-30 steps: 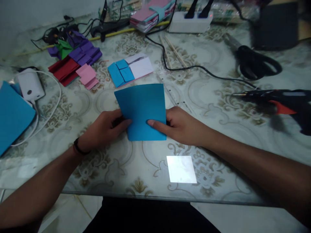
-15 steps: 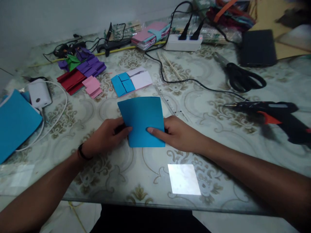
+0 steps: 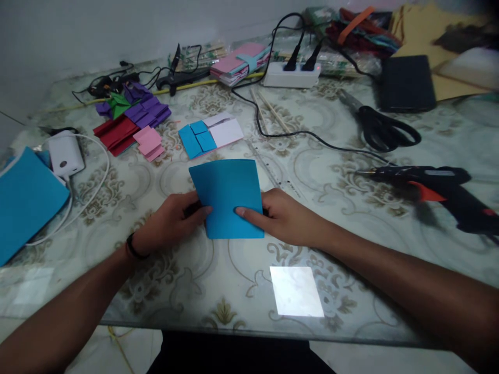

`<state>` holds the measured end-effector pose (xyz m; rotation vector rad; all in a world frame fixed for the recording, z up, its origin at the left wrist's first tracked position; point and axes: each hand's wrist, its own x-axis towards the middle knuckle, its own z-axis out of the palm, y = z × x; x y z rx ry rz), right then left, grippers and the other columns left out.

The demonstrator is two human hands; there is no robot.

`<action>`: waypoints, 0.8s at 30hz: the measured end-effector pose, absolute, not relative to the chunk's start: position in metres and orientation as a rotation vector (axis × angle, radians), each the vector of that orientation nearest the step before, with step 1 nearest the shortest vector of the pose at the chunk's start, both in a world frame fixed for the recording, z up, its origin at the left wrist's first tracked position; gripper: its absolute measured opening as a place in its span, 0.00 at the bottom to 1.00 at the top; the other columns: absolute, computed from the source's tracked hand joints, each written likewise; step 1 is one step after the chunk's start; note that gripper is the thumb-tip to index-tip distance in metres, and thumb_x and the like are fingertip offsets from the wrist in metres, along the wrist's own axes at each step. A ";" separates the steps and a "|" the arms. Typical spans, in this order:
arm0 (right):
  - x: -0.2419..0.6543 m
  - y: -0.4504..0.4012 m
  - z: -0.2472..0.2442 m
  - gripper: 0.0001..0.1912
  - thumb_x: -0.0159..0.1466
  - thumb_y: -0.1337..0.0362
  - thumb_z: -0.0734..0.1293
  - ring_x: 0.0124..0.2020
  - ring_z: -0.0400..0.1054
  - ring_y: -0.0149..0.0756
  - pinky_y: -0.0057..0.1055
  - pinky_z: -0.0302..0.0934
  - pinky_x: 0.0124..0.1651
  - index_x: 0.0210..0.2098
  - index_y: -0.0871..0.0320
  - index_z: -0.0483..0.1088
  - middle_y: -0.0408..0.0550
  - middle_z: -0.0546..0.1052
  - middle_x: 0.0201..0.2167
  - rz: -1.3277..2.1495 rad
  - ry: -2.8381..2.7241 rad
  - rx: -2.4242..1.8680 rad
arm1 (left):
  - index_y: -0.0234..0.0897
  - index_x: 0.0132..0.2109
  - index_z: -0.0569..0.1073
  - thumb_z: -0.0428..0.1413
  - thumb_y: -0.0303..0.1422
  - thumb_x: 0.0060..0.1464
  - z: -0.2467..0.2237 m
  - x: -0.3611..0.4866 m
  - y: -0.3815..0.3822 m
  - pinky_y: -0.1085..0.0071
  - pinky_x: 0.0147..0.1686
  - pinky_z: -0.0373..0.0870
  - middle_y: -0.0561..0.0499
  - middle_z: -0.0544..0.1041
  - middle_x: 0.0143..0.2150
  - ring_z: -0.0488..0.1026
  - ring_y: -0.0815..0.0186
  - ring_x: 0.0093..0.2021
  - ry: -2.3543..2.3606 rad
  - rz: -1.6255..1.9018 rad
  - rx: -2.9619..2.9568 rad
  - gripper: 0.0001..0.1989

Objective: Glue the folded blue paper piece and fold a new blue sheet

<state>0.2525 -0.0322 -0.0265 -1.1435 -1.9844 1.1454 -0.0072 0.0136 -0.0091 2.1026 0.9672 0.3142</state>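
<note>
A blue sheet of paper [image 3: 230, 187] is held just above the table, tilted up and slightly curved. My left hand [image 3: 181, 218] grips its left edge, thumb in front and the other fingers hidden behind. On the right edge my right hand [image 3: 278, 215] pinches it the same way, its thumb lying across the face. Beyond the paper lies a folded card [image 3: 224, 134] in blue and white. A clear ruler [image 3: 273, 169] rests on the table, partly behind the paper and right hand.
Right: black glue gun [image 3: 429, 179], black scissors [image 3: 385, 127] and a dark flat box [image 3: 407, 83]. Back: a white power strip [image 3: 292, 75] with a black cord across the table. Left: folded paper pieces [image 3: 146, 111], a white device [image 3: 66, 153] with a cable, and more blue paper [image 3: 27, 202].
My hands keep the same grip on the blue sheet of paper. The whole view has shifted slightly, with the table things appearing a little lower.
</note>
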 end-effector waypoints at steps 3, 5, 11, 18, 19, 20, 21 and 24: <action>0.253 -0.033 -0.027 0.23 0.72 0.54 0.62 0.17 0.55 0.25 0.25 0.49 0.22 0.23 0.56 0.57 0.35 0.61 0.16 1.134 -1.985 -1.141 | 0.35 0.38 0.74 0.53 0.41 0.69 -0.009 -0.007 0.014 0.70 0.28 0.64 0.53 0.76 0.30 0.68 0.68 0.27 0.979 0.304 2.136 0.15; 0.253 -0.033 -0.027 0.23 0.72 0.54 0.63 0.18 0.56 0.25 0.25 0.49 0.22 0.23 0.56 0.58 0.36 0.61 0.16 1.136 -1.979 -1.144 | 0.35 0.37 0.73 0.53 0.41 0.69 -0.008 -0.007 0.014 0.70 0.27 0.63 0.53 0.76 0.29 0.68 0.68 0.27 0.978 0.309 2.147 0.15; 0.254 -0.033 -0.027 0.24 0.73 0.52 0.62 0.19 0.56 0.26 0.26 0.49 0.24 0.23 0.56 0.58 0.36 0.61 0.17 1.167 -1.976 -1.147 | 0.35 0.36 0.72 0.53 0.41 0.69 -0.008 -0.006 0.013 0.70 0.27 0.62 0.54 0.74 0.28 0.66 0.69 0.26 0.958 0.326 2.138 0.15; 0.253 -0.033 -0.026 0.24 0.73 0.53 0.62 0.19 0.56 0.26 0.26 0.49 0.24 0.22 0.56 0.57 0.36 0.61 0.16 1.149 -1.982 -1.137 | 0.35 0.39 0.74 0.53 0.42 0.69 -0.009 -0.007 0.013 0.70 0.28 0.64 0.52 0.76 0.30 0.68 0.67 0.28 0.982 0.301 2.115 0.16; 0.253 -0.033 -0.027 0.24 0.73 0.53 0.63 0.19 0.56 0.26 0.26 0.49 0.24 0.22 0.55 0.57 0.36 0.61 0.16 1.145 -1.981 -1.138 | 0.35 0.39 0.74 0.53 0.43 0.69 -0.009 -0.008 0.013 0.70 0.28 0.64 0.53 0.76 0.30 0.68 0.67 0.28 0.984 0.302 2.115 0.16; 0.253 -0.033 -0.027 0.24 0.72 0.53 0.63 0.19 0.56 0.26 0.26 0.49 0.24 0.22 0.55 0.57 0.36 0.60 0.16 1.144 -1.982 -1.139 | 0.35 0.39 0.74 0.53 0.43 0.69 -0.009 -0.008 0.013 0.70 0.28 0.64 0.53 0.75 0.30 0.68 0.67 0.28 0.985 0.300 2.115 0.16; 0.253 -0.033 -0.027 0.24 0.72 0.53 0.63 0.19 0.56 0.26 0.26 0.49 0.24 0.22 0.55 0.57 0.36 0.60 0.16 1.145 -1.984 -1.140 | 0.35 0.38 0.74 0.53 0.43 0.69 -0.009 -0.007 0.013 0.70 0.28 0.64 0.53 0.76 0.29 0.68 0.67 0.28 0.986 0.299 2.115 0.16; 0.253 -0.032 -0.027 0.24 0.72 0.54 0.63 0.19 0.56 0.26 0.26 0.49 0.24 0.22 0.55 0.57 0.36 0.60 0.15 1.137 -1.987 -1.137 | 0.35 0.38 0.74 0.54 0.41 0.69 -0.008 -0.007 0.013 0.70 0.28 0.63 0.53 0.75 0.29 0.68 0.67 0.28 0.972 0.326 2.097 0.15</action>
